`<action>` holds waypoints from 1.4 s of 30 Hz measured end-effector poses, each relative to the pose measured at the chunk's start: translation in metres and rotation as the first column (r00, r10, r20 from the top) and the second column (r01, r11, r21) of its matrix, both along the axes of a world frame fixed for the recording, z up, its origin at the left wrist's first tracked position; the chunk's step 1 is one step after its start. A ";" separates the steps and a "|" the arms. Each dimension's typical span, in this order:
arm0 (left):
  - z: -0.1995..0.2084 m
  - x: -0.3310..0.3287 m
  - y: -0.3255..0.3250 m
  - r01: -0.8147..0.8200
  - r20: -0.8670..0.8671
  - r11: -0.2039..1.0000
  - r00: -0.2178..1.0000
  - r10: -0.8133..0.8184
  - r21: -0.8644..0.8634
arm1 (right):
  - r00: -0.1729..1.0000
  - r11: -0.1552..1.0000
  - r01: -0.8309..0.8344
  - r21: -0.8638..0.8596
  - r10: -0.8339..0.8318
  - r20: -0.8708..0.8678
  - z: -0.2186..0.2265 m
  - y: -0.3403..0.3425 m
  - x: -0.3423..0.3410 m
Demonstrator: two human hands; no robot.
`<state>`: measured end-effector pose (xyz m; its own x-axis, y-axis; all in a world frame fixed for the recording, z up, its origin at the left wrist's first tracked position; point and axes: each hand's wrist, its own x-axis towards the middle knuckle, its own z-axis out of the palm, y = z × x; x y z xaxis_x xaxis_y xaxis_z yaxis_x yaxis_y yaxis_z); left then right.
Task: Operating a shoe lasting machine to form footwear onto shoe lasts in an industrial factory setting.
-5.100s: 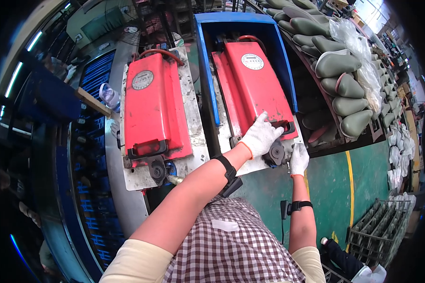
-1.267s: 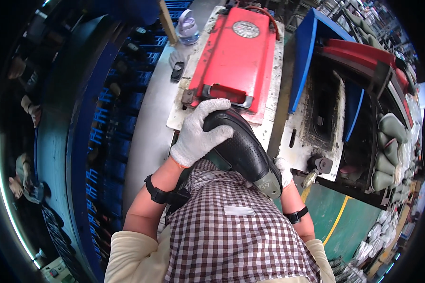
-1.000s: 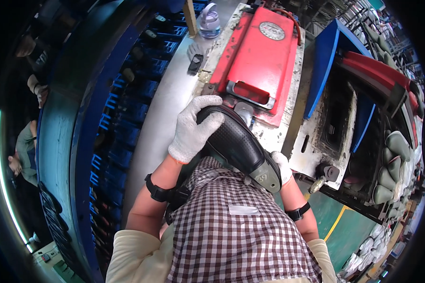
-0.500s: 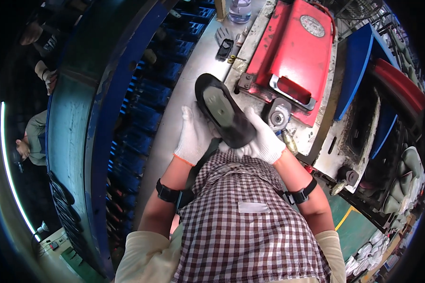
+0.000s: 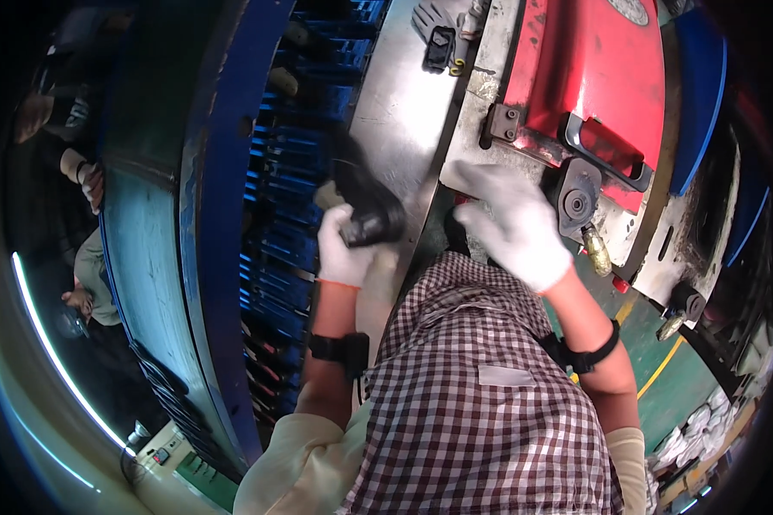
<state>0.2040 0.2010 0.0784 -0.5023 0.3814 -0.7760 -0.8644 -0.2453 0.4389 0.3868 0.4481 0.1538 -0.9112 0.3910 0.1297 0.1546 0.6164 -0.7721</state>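
Note:
My left hand [image 5: 342,251], in a white knit glove, is closed on a black shoe [image 5: 371,202] smeared by motion. The shoe is tilted at the edge of the blue rack, left of the metal bench. Its grey-green underside does not show clearly. My right hand [image 5: 520,227], gloved the same way, is apart from the shoe, with its fingers stretched out and nothing seen in them. It is beside a dark round knob [image 5: 578,203] at the near end of a red machine cover [image 5: 597,77].
A metal bench top [image 5: 399,112] runs away from me, with a grey glove [image 5: 432,19] and a small black frame [image 5: 440,49] on it. Blue racking [image 5: 288,172] fills the left side. Beyond it, another person's hand [image 5: 90,184] shows. A blue panel [image 5: 700,94] stands at right.
Both hands were on the shoe, its grey-green underside facing up. Now my left hand has carried it left to the rack, and my right hand has let go. The view has shifted.

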 end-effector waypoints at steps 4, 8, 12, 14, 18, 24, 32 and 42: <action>-0.066 -0.085 -0.011 -0.049 -0.207 0.934 0.978 -0.027 -0.354 | 0.945 0.902 0.302 0.308 -0.327 0.029 -0.002 0.034 0.059; -0.113 -0.197 -0.013 -0.075 -0.351 0.937 0.935 -0.052 -0.340 | 0.897 0.813 0.386 0.436 -0.441 0.029 -0.024 0.041 0.082; -0.139 -0.263 -0.001 -0.238 -0.599 0.835 0.790 -0.130 -0.495 | 0.873 0.752 0.341 0.564 -0.475 0.105 -0.033 0.037 0.086; -0.143 -0.276 0.010 -0.230 -0.553 0.647 0.755 -0.353 -0.727 | 0.865 0.746 0.339 0.573 -0.487 0.121 -0.034 0.037 0.085; -0.141 -0.267 0.020 -0.261 -0.331 0.204 0.703 -0.630 -0.943 | 0.875 0.752 0.337 0.567 -0.473 0.106 -0.035 0.039 0.084; -0.147 -0.203 -0.063 -0.847 -0.888 0.349 0.453 0.076 -0.402 | 0.870 0.759 0.332 0.560 -0.476 0.129 -0.040 0.040 0.088; -0.145 -0.235 -0.179 -0.499 -0.350 0.743 0.861 0.369 -0.446 | 0.886 0.778 0.293 0.556 -0.440 0.149 -0.042 0.042 0.090; -0.146 -0.219 -0.206 -0.490 -0.248 0.787 0.871 0.424 -0.376 | 0.893 0.762 0.288 0.580 -0.433 0.124 -0.044 0.043 0.091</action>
